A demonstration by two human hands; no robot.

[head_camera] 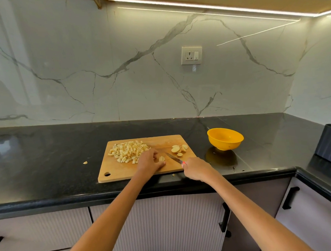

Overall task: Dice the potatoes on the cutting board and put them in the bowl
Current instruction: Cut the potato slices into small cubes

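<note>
A wooden cutting board [125, 171] lies on the black counter. A heap of diced potato [128, 151] covers its far left part. Several potato slices [179, 149] lie at its far right. My left hand [150, 162] holds a small stack of potato pieces [161, 159] down on the board, fingers curled round it. My right hand [196, 168] grips the handle of a knife [173, 157], whose blade points left toward that stack and lies just right of it. A yellow bowl [225, 139] stands on the counter right of the board; nothing shows inside it.
A stray potato bit [85, 162] lies on the counter left of the board, another [173, 175] by the board's front edge. A dark box [329, 143] sits at the far right. A wall socket [191, 55] is on the marble backsplash.
</note>
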